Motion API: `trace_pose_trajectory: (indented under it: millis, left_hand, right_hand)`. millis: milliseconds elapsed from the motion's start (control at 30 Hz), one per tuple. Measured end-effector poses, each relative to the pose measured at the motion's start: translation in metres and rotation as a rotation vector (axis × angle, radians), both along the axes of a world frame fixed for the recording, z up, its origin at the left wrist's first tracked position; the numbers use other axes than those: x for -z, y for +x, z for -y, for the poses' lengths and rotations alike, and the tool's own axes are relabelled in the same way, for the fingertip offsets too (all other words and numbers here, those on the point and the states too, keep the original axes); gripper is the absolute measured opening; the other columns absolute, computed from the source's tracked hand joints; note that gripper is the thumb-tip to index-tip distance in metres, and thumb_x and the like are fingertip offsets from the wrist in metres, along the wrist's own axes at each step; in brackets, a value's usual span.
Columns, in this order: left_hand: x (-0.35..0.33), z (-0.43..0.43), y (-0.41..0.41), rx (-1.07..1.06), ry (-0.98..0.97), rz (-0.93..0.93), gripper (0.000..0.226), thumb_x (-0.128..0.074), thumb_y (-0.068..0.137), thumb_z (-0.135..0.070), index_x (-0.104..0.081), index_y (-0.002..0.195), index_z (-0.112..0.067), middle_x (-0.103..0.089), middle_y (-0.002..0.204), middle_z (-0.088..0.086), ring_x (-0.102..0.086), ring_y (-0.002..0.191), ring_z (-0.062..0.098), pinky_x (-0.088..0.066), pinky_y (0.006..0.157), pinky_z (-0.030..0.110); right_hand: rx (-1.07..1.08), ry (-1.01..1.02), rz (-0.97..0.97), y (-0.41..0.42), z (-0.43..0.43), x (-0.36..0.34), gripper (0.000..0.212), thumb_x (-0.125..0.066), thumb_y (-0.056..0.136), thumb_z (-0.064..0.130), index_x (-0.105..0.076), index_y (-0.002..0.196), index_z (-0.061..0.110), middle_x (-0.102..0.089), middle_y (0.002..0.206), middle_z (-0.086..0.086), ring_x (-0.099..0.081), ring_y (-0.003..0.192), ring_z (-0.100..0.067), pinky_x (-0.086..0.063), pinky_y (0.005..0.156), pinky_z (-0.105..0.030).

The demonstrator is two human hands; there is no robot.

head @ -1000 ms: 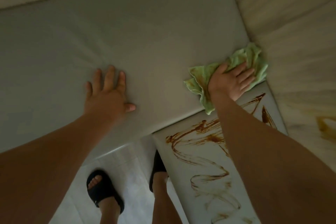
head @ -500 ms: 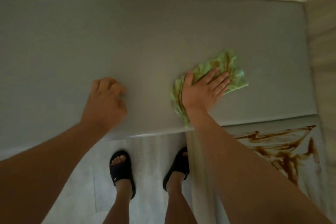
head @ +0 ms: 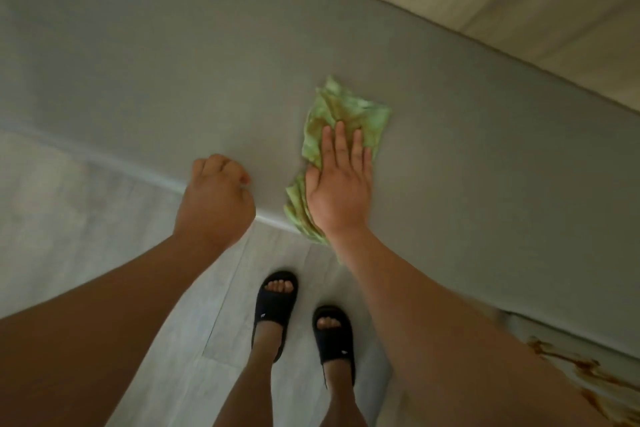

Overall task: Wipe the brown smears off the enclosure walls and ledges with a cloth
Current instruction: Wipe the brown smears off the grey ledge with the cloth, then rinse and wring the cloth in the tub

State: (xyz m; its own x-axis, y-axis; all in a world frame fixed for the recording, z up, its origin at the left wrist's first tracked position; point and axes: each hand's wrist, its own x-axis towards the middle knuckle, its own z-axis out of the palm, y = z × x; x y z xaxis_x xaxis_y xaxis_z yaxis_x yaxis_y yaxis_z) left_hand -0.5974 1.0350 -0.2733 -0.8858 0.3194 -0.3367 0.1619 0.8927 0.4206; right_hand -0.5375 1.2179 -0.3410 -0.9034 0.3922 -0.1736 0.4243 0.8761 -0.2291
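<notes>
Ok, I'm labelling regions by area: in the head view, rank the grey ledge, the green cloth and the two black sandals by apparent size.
1. Grey ledge, by far the largest.
2. Green cloth, partly hidden under the right hand.
3. Left sandal and right sandal: alike, so unranked; both farther from the camera.

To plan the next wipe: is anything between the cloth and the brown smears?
Nothing visible. Only bare ledge lies between the cloth, under the right hand, and the smears; the forearm hides part.
</notes>
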Motion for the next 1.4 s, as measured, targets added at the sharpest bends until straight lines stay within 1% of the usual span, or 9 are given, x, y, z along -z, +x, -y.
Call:
trace_pose_trajectory:
  millis: [267, 367, 467, 567, 733, 933, 1100, 1267, 1400]
  left_hand:
    - [-0.029, 0.077, 0.031, -0.351, 0.014, 0.167, 0.026, -0.045, 0.095, -0.007, -0.071, 0.095, -0.006, -0.067, 0.096, 0.01, -0.061, 0.084, 0.025, -0.048, 0.071, 0.034]
    - [-0.048, 0.09, 0.058, -0.535, 0.082, 0.266, 0.025, -0.046, 0.097, -0.01, -0.071, 0.098, -0.01, -0.066, 0.085, 0.005, -0.06, 0.071, 0.02, -0.043, 0.057, 0.028]
    - [-0.072, 0.106, 0.084, -0.628, 0.137, 0.346, 0.025, -0.045, 0.098, -0.015, -0.069, 0.103, -0.015, -0.065, 0.087, 0.005, -0.06, 0.071, 0.02, -0.042, 0.056, 0.028]
    - [-0.103, 0.136, 0.111, -0.693, 0.154, 0.357, 0.024, -0.045, 0.099, -0.021, -0.068, 0.107, -0.018, -0.067, 0.097, 0.005, -0.062, 0.082, 0.023, -0.045, 0.067, 0.031]
    - [-0.128, 0.186, 0.154, -0.875, 0.351, 0.375, 0.02, -0.053, 0.096, -0.022, -0.065, 0.111, -0.029, -0.065, 0.101, -0.008, -0.061, 0.079, 0.011, -0.043, 0.061, 0.024]
    - [-0.127, 0.251, 0.223, -1.096, 0.694, 0.318, 0.057, -0.065, 0.089, -0.008, -0.048, 0.141, -0.025, -0.056, 0.125, -0.003, -0.056, 0.113, 0.017, -0.053, 0.089, 0.036]
    - [-0.136, 0.323, 0.282, -1.184, 0.867, 0.434, 0.03, -0.067, 0.084, -0.031, -0.067, 0.113, -0.022, -0.072, 0.103, -0.002, -0.067, 0.095, 0.017, -0.054, 0.083, 0.034]
    - [-0.175, 0.432, 0.346, -1.284, 0.758, 0.116, 0.014, -0.067, 0.095, -0.024, -0.065, 0.084, -0.014, -0.058, 0.067, -0.006, -0.051, 0.058, 0.005, -0.041, 0.056, 0.021]
    - [-0.222, 0.537, 0.39, -1.46, 0.773, -0.083, 0.013, -0.06, 0.1, -0.025, -0.068, 0.093, -0.017, -0.069, 0.077, 0.003, -0.063, 0.069, 0.015, -0.046, 0.06, 0.026]
  right_hand:
    - [-0.295, -0.283, 0.091, 0.01, 0.053, -0.024, 0.073, -0.023, 0.095, 0.044, -0.037, 0.159, 0.012, -0.025, 0.169, -0.01, -0.01, 0.159, -0.034, 0.002, 0.129, -0.038]
    - [-0.223, -0.554, 0.187, 0.024, 0.08, -0.052, 0.054, -0.038, 0.105, 0.032, -0.047, 0.154, 0.013, -0.038, 0.164, -0.011, -0.024, 0.155, -0.03, -0.022, 0.126, -0.038]
    - [0.022, -0.888, 0.24, 0.033, 0.107, -0.099, 0.044, -0.043, 0.092, 0.031, -0.071, 0.121, 0.014, -0.073, 0.114, -0.007, -0.065, 0.103, -0.024, -0.051, 0.083, -0.032]
    - [0.206, -1.066, 0.329, 0.042, 0.136, -0.14, 0.03, -0.046, 0.081, 0.033, -0.067, 0.085, 0.012, -0.069, 0.08, -0.008, -0.061, 0.074, -0.022, -0.049, 0.067, -0.034]
    - [0.396, -1.326, 0.568, 0.061, 0.181, -0.18, 0.035, -0.046, 0.099, 0.026, -0.074, 0.109, 0.007, -0.077, 0.11, -0.017, -0.073, 0.105, -0.028, -0.055, 0.101, -0.047]
    - [0.453, -1.518, 0.669, 0.099, 0.268, -0.205, 0.048, -0.04, 0.097, 0.027, -0.067, 0.127, 0.001, -0.07, 0.125, -0.024, -0.065, 0.121, -0.038, -0.049, 0.107, -0.052]
    - [0.341, -1.527, 0.755, 0.133, 0.361, -0.22, 0.059, -0.034, 0.097, 0.032, -0.058, 0.14, -0.001, -0.064, 0.134, -0.028, -0.061, 0.127, -0.042, -0.05, 0.104, -0.055]
    - [0.228, -1.515, 0.797, 0.183, 0.481, -0.248, 0.058, -0.033, 0.101, 0.034, -0.057, 0.142, 0.0, -0.064, 0.135, -0.027, -0.061, 0.128, -0.04, -0.049, 0.106, -0.053]
    - [0.127, -1.498, 0.781, 0.225, 0.592, -0.287, 0.052, -0.035, 0.106, 0.035, -0.057, 0.145, 0.009, -0.064, 0.139, -0.02, -0.063, 0.128, -0.035, -0.049, 0.109, -0.052]
